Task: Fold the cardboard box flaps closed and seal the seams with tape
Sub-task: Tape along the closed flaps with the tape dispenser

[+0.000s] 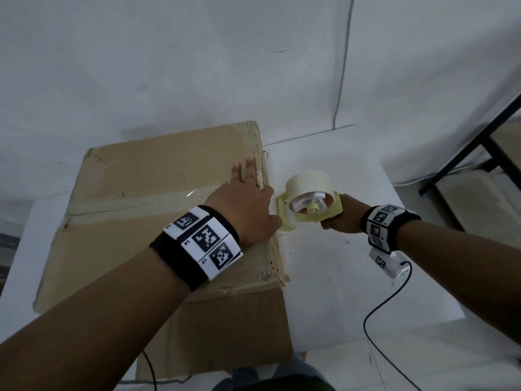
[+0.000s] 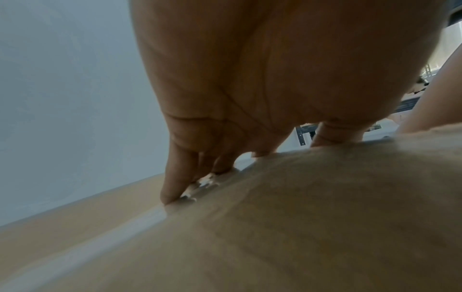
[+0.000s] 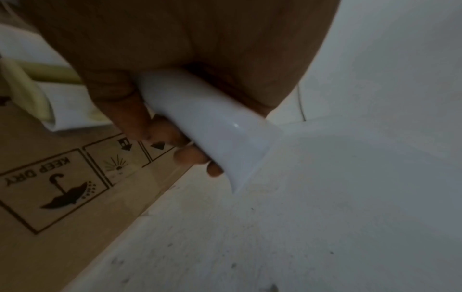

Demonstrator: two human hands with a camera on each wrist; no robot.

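Note:
A brown cardboard box lies on the white table with its top flaps folded shut and a shiny strip of tape along the middle seam. My left hand lies flat with straight fingers on the box top at its right edge, thumb hanging over the side. In the left wrist view the fingertips press on the tape. My right hand grips the white handle of a pale yellow tape dispenser, whose front end meets the box's right side wall.
The white table extends right of the box, with specks of dirt. A black cable runs from my right wrist over the table's front edge. A black metal frame stands at the far right. A white wall rises behind.

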